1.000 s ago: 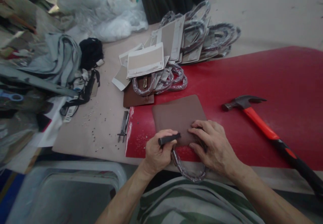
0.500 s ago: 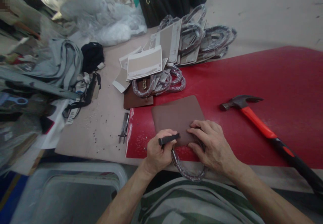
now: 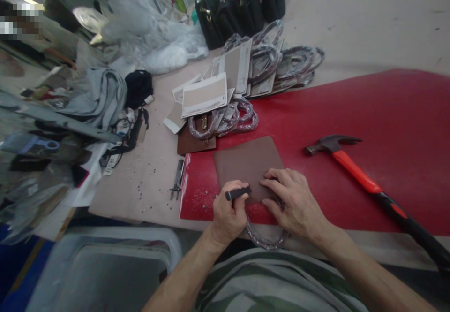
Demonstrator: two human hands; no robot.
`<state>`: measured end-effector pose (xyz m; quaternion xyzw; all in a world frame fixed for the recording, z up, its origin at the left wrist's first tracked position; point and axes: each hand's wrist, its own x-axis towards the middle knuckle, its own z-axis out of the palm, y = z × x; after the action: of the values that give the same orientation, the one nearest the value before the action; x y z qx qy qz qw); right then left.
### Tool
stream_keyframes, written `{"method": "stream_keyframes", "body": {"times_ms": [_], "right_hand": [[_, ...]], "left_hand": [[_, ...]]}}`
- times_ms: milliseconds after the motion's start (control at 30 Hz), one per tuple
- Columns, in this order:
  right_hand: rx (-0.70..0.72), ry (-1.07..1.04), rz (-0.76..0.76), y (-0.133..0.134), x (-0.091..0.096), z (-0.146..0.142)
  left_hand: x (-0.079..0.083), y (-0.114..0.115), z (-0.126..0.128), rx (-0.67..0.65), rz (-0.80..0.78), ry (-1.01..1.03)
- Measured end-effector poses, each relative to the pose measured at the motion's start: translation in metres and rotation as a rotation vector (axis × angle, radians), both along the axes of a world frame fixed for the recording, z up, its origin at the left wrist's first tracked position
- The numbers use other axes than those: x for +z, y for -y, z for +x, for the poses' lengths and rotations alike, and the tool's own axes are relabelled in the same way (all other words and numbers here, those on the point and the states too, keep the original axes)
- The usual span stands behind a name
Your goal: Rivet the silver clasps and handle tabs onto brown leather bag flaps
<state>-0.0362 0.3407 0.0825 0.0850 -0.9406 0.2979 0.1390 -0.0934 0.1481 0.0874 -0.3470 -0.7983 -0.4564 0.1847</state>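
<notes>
My left hand (image 3: 230, 211) is closed around a short black rod-shaped tool (image 3: 237, 193), which looks like a hand punch. It is held at a slant, with its far end at the brown leather panel (image 3: 248, 162). My right hand (image 3: 295, 204) lies with spread, slightly bent fingers on the panel's right side, thumb apart from the fingers. A plastic-wrapped bag handle (image 3: 265, 242) loops off the panel's near edge, between my hands. Its ends are hidden beneath them. The panel lies flat on a red mat (image 3: 337, 115).
A claw hammer (image 3: 358, 169) with a red and black grip lies at right. Thin metal tools (image 3: 177, 179) rest beside the mat's left edge. Behind are stacked panels with wrapped handles (image 3: 263, 63) and black bags (image 3: 239, 11). A plastic bin (image 3: 172, 244) stands below the table edge.
The view has shifted slightly. My left hand has moved a little to the right with the black tool, whose tip stays at nearly the same spot. My right hand rests where it was.
</notes>
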Motion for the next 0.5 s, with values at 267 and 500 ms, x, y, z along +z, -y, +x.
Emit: {"method": "stream_keyframes", "body": {"times_ms": [267, 500], "right_hand": [[-0.010, -0.027, -0.024, 0.002, 0.000, -0.001], [-0.059, -0.120, -0.138, -0.023, 0.011, 0.006]], "left_hand": [[-0.006, -0.005, -0.002, 0.016, -0.056, -0.010], [-0.004, -0.002, -0.008, -0.038, -0.047, 0.040]]}}
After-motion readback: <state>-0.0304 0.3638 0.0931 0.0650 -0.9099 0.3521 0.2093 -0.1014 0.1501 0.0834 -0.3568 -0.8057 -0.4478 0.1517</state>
